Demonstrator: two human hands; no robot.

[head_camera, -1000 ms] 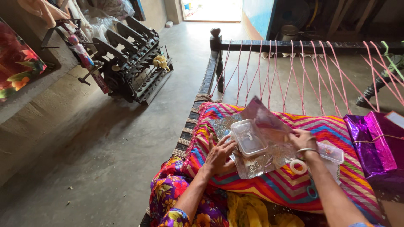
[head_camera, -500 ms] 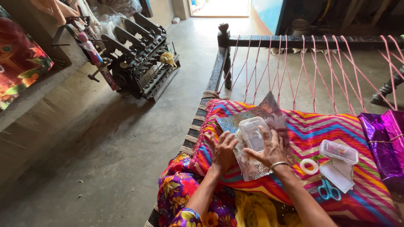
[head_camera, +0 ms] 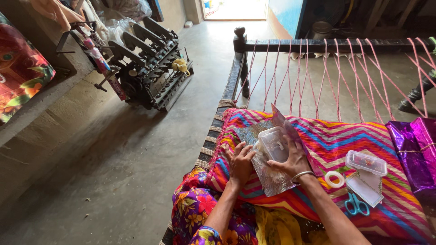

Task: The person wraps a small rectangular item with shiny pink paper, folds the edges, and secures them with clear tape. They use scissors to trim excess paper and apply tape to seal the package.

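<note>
A clear plastic box (head_camera: 274, 143) lies on a sheet of shiny silver wrapping paper (head_camera: 268, 174) spread over a striped, many-coloured cloth (head_camera: 336, 140) on a rope cot. My left hand (head_camera: 239, 163) rests flat on the paper's left side, fingers spread. My right hand (head_camera: 294, 161), with a metal bangle at the wrist, presses the paper's right flap up against the box. The flap's far corner sticks up behind the box.
To the right on the cloth lie a roll of clear tape (head_camera: 334, 179), blue-handled scissors (head_camera: 356, 205), a second small clear box (head_camera: 366, 163) and a white card. A purple foil parcel (head_camera: 415, 152) is at far right. A black iron machine (head_camera: 146, 68) stands on the concrete floor at left.
One second ago my right hand was out at the paper's right edge. It has since come in over the box and folded the right flap against its side. My left hand stayed put.
</note>
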